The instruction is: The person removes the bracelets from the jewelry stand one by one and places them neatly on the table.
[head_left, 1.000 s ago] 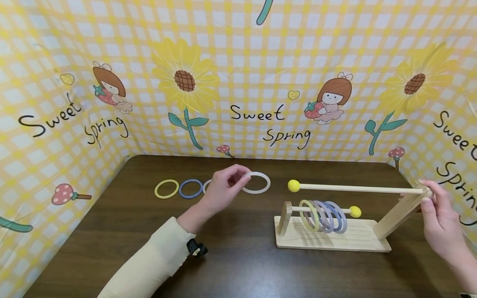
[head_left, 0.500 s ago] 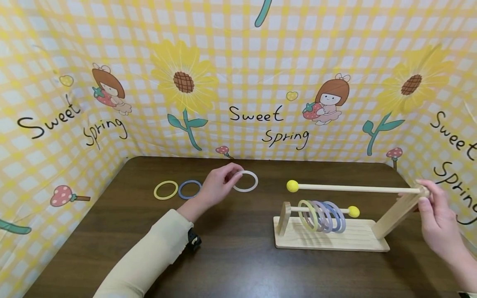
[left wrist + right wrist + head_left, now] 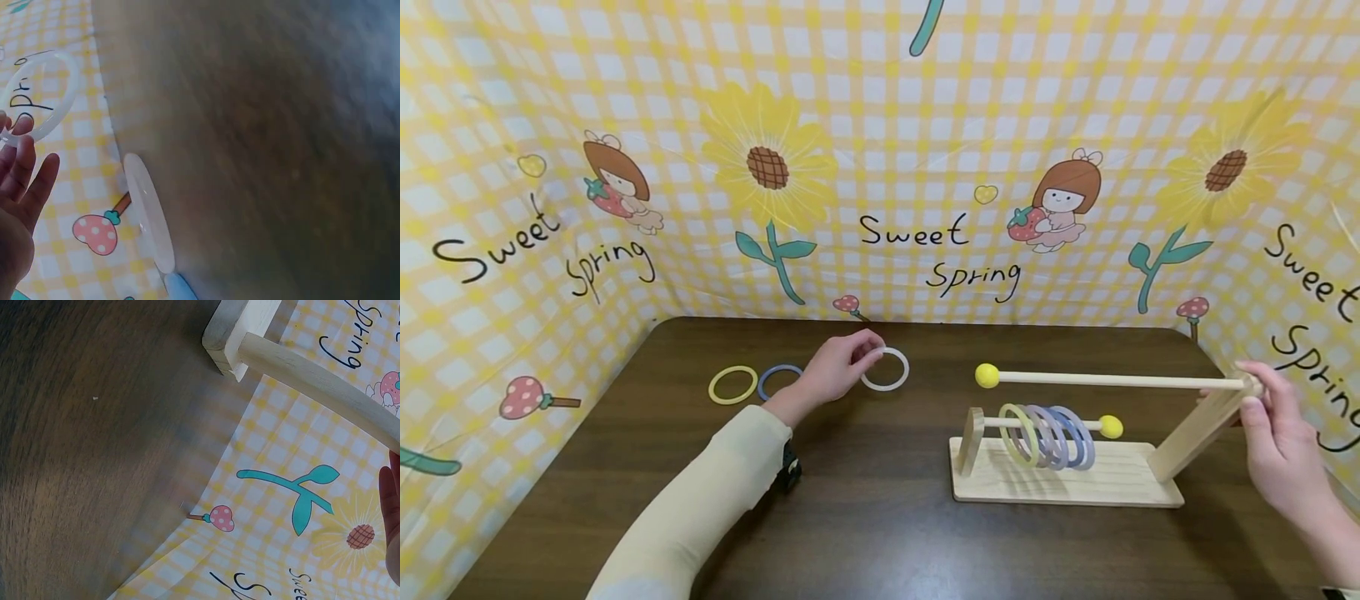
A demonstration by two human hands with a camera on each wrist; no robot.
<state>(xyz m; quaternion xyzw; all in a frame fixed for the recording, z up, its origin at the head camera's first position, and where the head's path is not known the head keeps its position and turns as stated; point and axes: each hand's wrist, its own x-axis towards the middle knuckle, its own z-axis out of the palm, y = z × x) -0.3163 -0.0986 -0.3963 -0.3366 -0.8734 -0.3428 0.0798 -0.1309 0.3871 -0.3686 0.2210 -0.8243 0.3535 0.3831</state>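
On the bench (image 3: 887, 525), the stand's (image 3: 1067, 492) long axis runs left-right, upper rod (image 3: 1112, 380) bare and pointing left, lower rod (image 3: 993, 422) carrying threaded rings (image 3: 1037, 444): partway, apparently. The right grip (image 3: 1288, 450) holds the post (image 3: 1198, 437); the left grip (image 3: 835, 367) pinches a raised white ring (image 3: 907, 369), face-on to the head view. Yellow ring (image 3: 730, 402), blue ring (image 3: 781, 367) and pale ring (image 3: 147, 206) lie loose.

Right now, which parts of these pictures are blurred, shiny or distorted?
Head view: soft glare on the dark brown wooden table, near the bottom; left wrist view: the table is blurred, the held translucent white ring clearer; right wrist view: the pale wooden slanted post looks bowed, perhaps from the lens.
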